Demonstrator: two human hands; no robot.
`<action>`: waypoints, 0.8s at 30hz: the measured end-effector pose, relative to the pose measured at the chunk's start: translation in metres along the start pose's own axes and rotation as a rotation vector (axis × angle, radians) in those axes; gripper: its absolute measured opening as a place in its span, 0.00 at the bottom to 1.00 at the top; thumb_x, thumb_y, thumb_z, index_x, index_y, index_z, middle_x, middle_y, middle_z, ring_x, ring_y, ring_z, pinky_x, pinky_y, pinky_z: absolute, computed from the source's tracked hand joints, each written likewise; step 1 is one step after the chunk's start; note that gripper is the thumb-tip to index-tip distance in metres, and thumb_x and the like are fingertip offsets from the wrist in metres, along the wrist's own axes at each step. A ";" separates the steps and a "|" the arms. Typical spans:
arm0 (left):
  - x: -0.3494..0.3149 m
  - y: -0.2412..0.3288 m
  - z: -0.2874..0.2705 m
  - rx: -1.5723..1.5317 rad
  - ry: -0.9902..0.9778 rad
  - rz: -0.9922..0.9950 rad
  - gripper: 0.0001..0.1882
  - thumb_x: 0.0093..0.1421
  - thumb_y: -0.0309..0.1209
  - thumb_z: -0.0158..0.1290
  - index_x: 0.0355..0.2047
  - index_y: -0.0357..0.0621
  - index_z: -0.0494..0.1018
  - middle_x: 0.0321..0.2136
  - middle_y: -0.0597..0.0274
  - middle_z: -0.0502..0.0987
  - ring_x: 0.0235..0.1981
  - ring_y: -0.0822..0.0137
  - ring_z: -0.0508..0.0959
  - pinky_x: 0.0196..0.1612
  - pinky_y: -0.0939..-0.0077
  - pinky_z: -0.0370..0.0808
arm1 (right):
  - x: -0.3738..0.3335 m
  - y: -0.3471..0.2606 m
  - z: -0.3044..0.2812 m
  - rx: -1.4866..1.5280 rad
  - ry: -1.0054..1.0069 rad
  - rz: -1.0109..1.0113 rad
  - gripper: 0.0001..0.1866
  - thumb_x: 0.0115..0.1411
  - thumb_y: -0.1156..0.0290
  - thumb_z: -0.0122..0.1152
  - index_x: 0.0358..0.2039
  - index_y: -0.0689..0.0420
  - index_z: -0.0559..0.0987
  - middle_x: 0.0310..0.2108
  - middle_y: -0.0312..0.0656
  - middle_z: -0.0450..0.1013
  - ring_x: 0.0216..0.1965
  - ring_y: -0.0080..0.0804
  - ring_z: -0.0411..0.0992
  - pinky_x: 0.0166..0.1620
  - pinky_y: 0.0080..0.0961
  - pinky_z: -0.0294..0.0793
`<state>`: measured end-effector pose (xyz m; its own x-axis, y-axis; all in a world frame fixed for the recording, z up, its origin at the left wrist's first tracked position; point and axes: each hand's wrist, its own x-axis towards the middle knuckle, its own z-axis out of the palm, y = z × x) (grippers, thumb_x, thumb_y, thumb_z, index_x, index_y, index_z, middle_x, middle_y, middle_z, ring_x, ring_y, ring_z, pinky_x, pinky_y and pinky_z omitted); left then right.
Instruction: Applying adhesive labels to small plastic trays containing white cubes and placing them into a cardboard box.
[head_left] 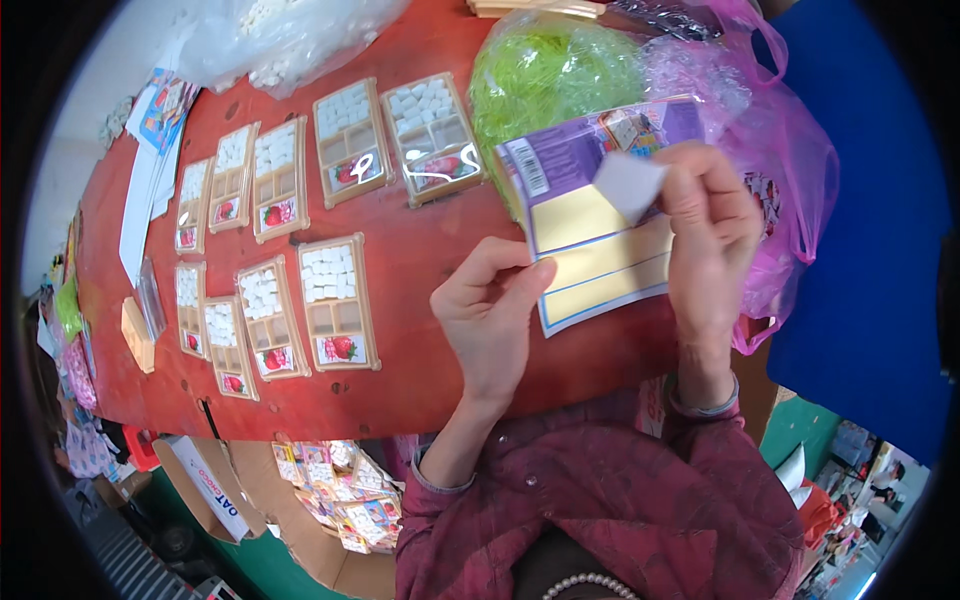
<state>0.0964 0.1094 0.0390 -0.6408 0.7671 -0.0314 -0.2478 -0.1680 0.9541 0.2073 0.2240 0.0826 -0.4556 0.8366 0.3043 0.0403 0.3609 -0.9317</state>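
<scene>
Two hands hold a purple-and-yellow sticker sheet (600,235) at centre right: the left hand (490,315) pinches its lower left edge, the right hand (705,235) peels up a white corner. Tan compartment trays (340,300) with white cubes fill the red table (420,260) at left; green and pink bags (560,70) lie upper right.

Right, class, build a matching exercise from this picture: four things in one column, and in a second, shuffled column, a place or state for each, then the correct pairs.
Things
1. purple and yellow printed card sheet
2. small white paper piece
3. tan compartment trays of white cubes
4. green crinkly plastic bag

Places or states
A. laid in rows on the red table
B. pinched by the right hand
C. behind the sheet, at the far table edge
D. gripped at its lower left edge by the left hand

Pairs: 1-D, 2-B, 3-A, 4-C
</scene>
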 end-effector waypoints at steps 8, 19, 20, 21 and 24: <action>0.002 0.035 -0.016 -0.093 0.093 -0.009 0.05 0.52 0.15 0.55 0.29 0.35 0.73 0.26 0.68 0.75 0.27 0.80 0.72 0.33 0.88 0.68 | 0.003 -0.006 -0.119 0.675 0.336 -0.082 0.11 0.66 0.68 0.46 0.41 0.62 0.73 0.35 0.39 0.73 0.35 0.24 0.70 0.43 0.21 0.68; 0.058 0.061 0.012 -0.131 -0.041 -0.045 0.06 0.55 0.18 0.51 0.34 0.31 0.73 0.29 0.61 0.76 0.32 0.75 0.75 0.39 0.85 0.70 | -0.027 -0.032 -0.182 1.117 0.336 -0.259 0.02 0.65 0.80 0.39 0.37 0.59 0.59 0.33 0.39 0.53 0.35 0.27 0.57 0.46 0.22 0.61; 0.069 0.058 0.015 -0.127 -0.136 -0.043 0.06 0.56 0.19 0.51 0.35 0.31 0.73 0.29 0.62 0.76 0.32 0.75 0.75 0.38 0.84 0.71 | -0.027 -0.033 -0.180 1.123 0.332 -0.259 0.02 0.65 0.80 0.39 0.37 0.59 0.59 0.33 0.39 0.53 0.35 0.27 0.57 0.46 0.22 0.61; 0.078 0.055 0.019 -0.145 -0.193 -0.037 0.06 0.56 0.20 0.51 0.35 0.32 0.73 0.29 0.62 0.76 0.32 0.75 0.75 0.38 0.84 0.71 | -0.029 -0.031 -0.177 1.166 0.247 -0.228 0.03 0.64 0.81 0.39 0.37 0.59 0.59 0.32 0.39 0.53 0.32 0.27 0.55 0.41 0.21 0.61; 0.100 0.048 0.037 -0.142 -0.288 -0.033 0.07 0.55 0.21 0.53 0.34 0.32 0.74 0.30 0.63 0.76 0.32 0.76 0.75 0.38 0.83 0.71 | -0.035 -0.027 -0.177 1.178 0.224 -0.184 0.05 0.63 0.83 0.40 0.37 0.60 0.59 0.31 0.39 0.53 0.28 0.24 0.52 0.31 0.20 0.57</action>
<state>0.0471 0.2006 0.0925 -0.4039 0.9137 0.0437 -0.3765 -0.2096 0.9024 0.3796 0.2583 0.1328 -0.2007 0.9071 0.3699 -0.8953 -0.0166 -0.4452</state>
